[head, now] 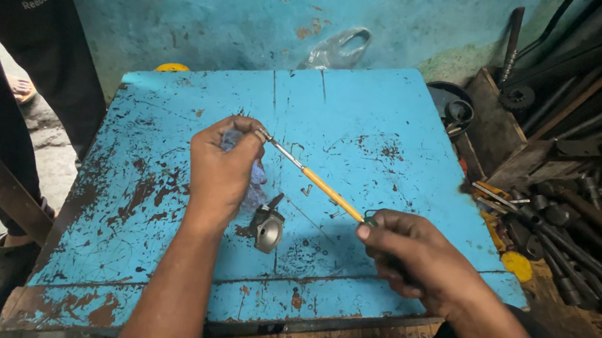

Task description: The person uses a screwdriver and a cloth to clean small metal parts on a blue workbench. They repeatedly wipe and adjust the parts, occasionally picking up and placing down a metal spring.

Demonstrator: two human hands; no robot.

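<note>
While the right hand [414, 255] gripped the handle, a slim yellow-shafted screwdriver [315, 180] spanned both hands. Left hand [225, 162] pinched its tip, perhaps through cloth. Light, stiff; best held at the handle.

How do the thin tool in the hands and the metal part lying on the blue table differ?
The thin tool is long, slender and partly yellow; the metal part is short, rounded and grey. The tool is held off the table between the left hand and right hand; the part lies untouched. Both look metallic.
</note>
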